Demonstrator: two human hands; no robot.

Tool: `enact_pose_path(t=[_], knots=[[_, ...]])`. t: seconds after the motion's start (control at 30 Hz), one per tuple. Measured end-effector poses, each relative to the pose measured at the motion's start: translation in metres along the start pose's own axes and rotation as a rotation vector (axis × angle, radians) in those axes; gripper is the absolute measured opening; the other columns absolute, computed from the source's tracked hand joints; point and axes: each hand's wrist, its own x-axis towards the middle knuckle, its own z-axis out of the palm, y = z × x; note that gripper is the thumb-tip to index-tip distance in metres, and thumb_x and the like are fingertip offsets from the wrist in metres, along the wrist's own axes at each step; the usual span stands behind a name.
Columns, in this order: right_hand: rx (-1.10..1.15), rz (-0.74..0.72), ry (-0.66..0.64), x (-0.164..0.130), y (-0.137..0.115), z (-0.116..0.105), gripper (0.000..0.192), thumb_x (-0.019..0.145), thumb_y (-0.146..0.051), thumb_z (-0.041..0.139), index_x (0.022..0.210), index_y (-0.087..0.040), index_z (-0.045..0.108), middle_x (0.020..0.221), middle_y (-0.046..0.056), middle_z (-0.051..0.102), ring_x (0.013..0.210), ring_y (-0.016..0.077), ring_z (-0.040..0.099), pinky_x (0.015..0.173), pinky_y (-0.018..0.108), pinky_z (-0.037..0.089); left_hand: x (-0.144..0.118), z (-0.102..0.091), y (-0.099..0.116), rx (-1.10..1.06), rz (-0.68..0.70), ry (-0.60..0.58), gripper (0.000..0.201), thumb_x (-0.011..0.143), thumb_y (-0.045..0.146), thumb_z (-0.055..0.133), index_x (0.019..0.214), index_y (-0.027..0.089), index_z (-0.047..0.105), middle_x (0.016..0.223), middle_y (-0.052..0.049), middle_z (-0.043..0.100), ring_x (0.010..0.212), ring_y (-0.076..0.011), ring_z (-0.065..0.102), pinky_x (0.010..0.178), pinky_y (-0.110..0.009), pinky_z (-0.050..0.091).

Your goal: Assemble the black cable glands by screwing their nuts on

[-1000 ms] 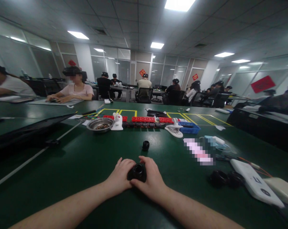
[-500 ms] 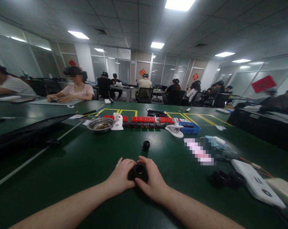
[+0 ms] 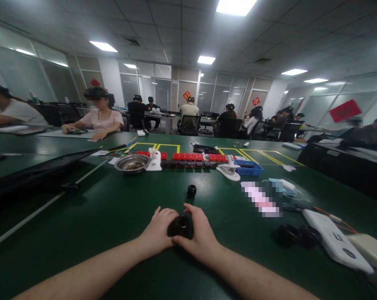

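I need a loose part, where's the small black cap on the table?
The small black cap sits centre, just beyond both hands, before the red blocks.

Both bare forearms reach forward from the bottom edge and converge toward the middle, wrists low near the surface. The left hand [image 3: 158,234] lies palm down, fingers curled inward, thumb pointing toward the other hand. The right hand [image 3: 198,237] mirrors it, its fingers bent and thumb stretched forward. The 2 hands sit close together, fingertips nearly meeting, cupped around something small and dark between them.
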Motion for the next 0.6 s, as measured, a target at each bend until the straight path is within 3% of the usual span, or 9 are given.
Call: enact_pose_path(t=[0.1,0.27,0.43,0.6], knots=[[0.015,-0.014,-0.008,0.0003,-0.0014,-0.0007,0.06,0.062,-0.018,0.062,0.116,-0.019,0.035,0.102,0.006,0.05,0.098,0.0214,0.046,0.089,0.039,0.034,0.0001,0.0007,-0.0004,-0.003,-0.001,-0.003,0.043,0.06,0.027,0.06,0.102,0.024,0.05,0.105,-0.004,0.053,0.106,-0.0239,0.044,0.1,-0.052,0.012],[0.019,-0.068,-0.03,0.0003,-0.0009,0.0,0.07,0.061,-0.021,0.064,0.121,-0.018,0.029,0.115,0.009,0.043,0.108,0.0238,0.039,0.093,0.041,0.031,0.0008,0.0023,-0.0019,0.013,-0.005,-0.001,0.042,0.06,0.031,0.061,0.1,0.023,0.051,0.106,-0.005,0.053,0.105,-0.0245,0.044,0.1,-0.052,0.013],[-0.001,-0.003,0.034,-0.0001,0.0014,0.0018,0.057,0.06,-0.019,0.062,0.112,-0.019,0.038,0.099,0.006,0.049,0.095,0.0218,0.046,0.086,0.039,0.037,0.0006,0.0018,-0.0006,0.01,-0.01,0.008,0.043,0.06,0.028,0.06,0.101,0.024,0.051,0.105,-0.004,0.054,0.104,-0.0236,0.045,0.1,-0.05,0.014],[0.035,-0.093,-0.044,-0.0006,-0.002,-0.0015,0.066,0.06,-0.014,0.058,0.12,-0.019,0.03,0.112,0.008,0.044,0.105,0.0223,0.041,0.092,0.04,0.032,-0.0006,0.0004,0.0004,-0.01,-0.001,0.01,0.041,0.063,0.033,0.059,0.101,0.024,0.051,0.105,-0.004,0.053,0.105,-0.0246,0.045,0.1,-0.052,0.013]])
